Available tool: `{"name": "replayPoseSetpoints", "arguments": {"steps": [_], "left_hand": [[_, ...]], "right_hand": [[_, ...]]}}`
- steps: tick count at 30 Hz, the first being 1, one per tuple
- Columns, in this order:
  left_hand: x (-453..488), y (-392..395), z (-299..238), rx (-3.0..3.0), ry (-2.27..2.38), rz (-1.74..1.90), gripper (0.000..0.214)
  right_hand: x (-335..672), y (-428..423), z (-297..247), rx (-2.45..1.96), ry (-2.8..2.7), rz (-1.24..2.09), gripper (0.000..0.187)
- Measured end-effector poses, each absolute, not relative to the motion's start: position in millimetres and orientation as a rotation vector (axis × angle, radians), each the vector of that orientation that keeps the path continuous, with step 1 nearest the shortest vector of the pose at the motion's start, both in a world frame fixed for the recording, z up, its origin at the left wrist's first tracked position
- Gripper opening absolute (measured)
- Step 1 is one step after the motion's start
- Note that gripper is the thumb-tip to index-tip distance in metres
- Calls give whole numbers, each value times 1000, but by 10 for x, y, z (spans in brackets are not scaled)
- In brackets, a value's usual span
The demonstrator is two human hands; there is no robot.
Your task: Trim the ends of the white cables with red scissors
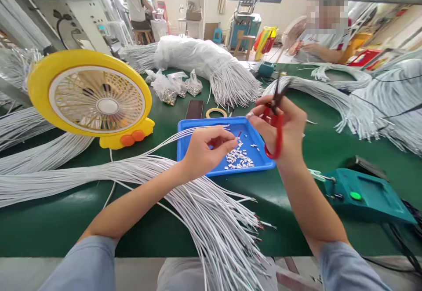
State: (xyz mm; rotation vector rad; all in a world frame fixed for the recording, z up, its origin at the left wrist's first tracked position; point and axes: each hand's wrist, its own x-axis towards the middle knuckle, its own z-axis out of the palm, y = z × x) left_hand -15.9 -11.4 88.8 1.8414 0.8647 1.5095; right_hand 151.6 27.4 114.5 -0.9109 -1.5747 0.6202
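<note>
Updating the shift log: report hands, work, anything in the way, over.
Right hand holding red-handled scissors, blades up. Left hand pinching what looks like a red wire end above blue tray. Possibly in the way: white cable bundle, tray's near side.

The foremost wire bundle [201, 207] runs past the left edge.

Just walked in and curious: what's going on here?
A person is working with both hands at a green table. The left hand pinches a red wire end over a blue tray of small white pieces. The right hand's grip holds red-handled scissors, blades up, plus what looks like a white piece.
</note>
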Motion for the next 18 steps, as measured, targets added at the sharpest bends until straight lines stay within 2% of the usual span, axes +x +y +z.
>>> {"name": "replayPoseSetpoints", "arguments": {"steps": [3,7,9,12,18], "left_hand": [[-52,-282,858,1927,833,1305,13],[165,-520,617,2285,709,1243,14],[258,-609,466,2357,563,1155,15],[336,-673,291,2421,496,1132,18],[349,-644,168,2663,530,1054,27]], "right_hand": [[1660,573,777,-1095,-1646,606,22],[1963,782,186,-1384,-1739,591,13],[2096,779,-11,-1486,-1755,553,20],[2227,720,-133,-1553,-1754,488,27],[2334,616,-155,-1460,-1609,415,23]]}}
